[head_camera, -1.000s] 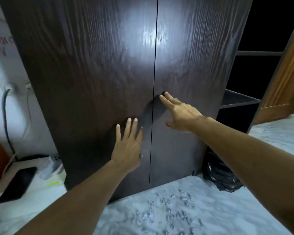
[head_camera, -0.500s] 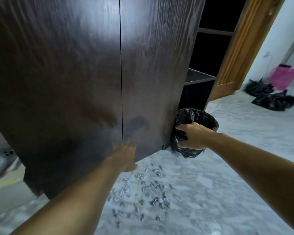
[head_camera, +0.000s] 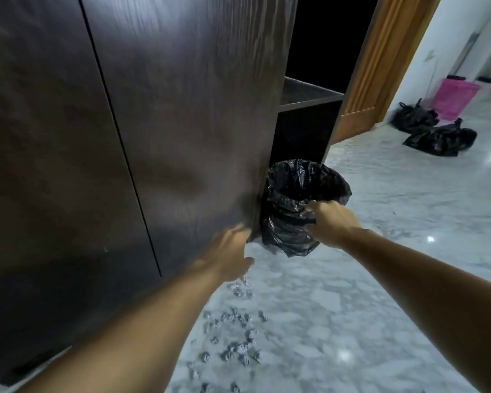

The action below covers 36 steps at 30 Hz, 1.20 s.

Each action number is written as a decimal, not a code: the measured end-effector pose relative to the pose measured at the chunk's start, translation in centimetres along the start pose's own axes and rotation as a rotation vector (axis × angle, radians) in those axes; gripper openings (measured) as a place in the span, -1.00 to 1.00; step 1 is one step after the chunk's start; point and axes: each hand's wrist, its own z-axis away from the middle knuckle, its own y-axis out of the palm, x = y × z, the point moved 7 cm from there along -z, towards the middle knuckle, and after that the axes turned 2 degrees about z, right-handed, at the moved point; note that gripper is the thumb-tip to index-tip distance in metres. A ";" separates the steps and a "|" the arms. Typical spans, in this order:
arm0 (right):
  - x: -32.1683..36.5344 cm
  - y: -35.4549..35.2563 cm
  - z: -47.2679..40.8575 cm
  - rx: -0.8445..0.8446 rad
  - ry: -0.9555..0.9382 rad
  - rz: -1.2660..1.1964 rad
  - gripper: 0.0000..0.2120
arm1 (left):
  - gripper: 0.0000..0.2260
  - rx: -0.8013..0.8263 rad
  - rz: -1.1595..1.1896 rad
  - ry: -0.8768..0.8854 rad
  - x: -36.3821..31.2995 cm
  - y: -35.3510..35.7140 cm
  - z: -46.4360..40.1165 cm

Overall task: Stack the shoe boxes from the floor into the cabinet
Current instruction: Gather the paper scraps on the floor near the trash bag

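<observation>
A dark wooden cabinet (head_camera: pixel 159 114) fills the left and centre of the head view, both its doors closed. No shoe box is in view. My left hand (head_camera: pixel 229 252) reaches to the bottom right corner of the right door, fingers spread, blurred by motion. My right hand (head_camera: pixel 330 222) grips the near rim of a bin lined with a black plastic bag (head_camera: pixel 295 211), which stands on the floor right beside the cabinet's corner.
Open dark shelves (head_camera: pixel 309 93) sit right of the doors, then a wooden door frame (head_camera: pixel 380 61). Crumpled paper bits (head_camera: pixel 233 333) litter the marble floor. Black bags (head_camera: pixel 440 137) and a pink bag (head_camera: pixel 455 97) lie far right.
Both hands left the door fronts and dropped low to the right. The right hand took hold of the bin's rim; the view swung right and down.
</observation>
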 end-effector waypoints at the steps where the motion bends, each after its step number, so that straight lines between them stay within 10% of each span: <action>1: -0.7 0.5 -0.9 -0.034 0.006 0.003 -0.64 | -0.55 -0.024 0.024 0.038 -0.7 0.2 -1.8; 14: -6.6 6.4 -8.3 -0.167 -0.023 0.076 -0.68 | -0.57 -0.139 -0.164 0.267 -4.6 4.5 -18.5; 26: -7.9 6.3 1.5 -0.244 -0.049 0.022 -0.76 | -0.76 -0.333 -0.040 0.513 -7.4 6.1 -10.8; 36: -6.1 6.6 5.5 -0.297 0.036 0.024 -0.60 | -0.48 -0.324 -0.102 0.467 -6.6 7.0 -5.8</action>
